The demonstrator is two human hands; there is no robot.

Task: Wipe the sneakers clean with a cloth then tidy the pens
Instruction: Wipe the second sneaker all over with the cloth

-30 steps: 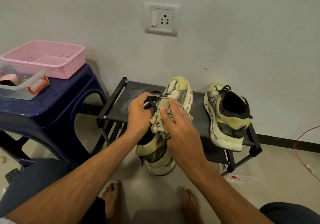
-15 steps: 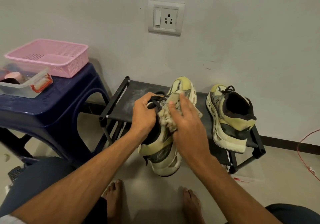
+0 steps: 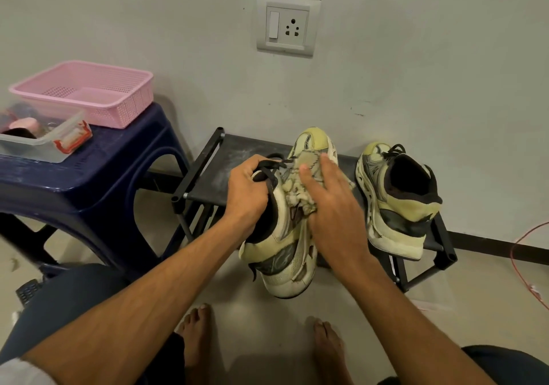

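Note:
A yellow-and-white sneaker [image 3: 285, 254] is held tilted over the front edge of a low black rack [image 3: 208, 182], its toe toward the wall. My left hand [image 3: 248, 190] grips its collar and black laces. My right hand [image 3: 332, 203] presses a crumpled beige cloth [image 3: 300, 188] against the sneaker's side, fingers fairly straight over the cloth. The second sneaker [image 3: 395, 200] stands on the rack's right end, heel toward me. No pens are in view.
A dark blue plastic stool [image 3: 89, 176] at the left carries a pink mesh basket [image 3: 89, 93] and a clear lidless box [image 3: 44, 141] with small items. A wall socket [image 3: 288, 25] sits above. A red wire [image 3: 528, 265] trails on the floor at right. My bare feet are below.
My right hand has slid the cloth forward along the sneaker toward its toe. My left hand keeps the same grip on the collar and laces.

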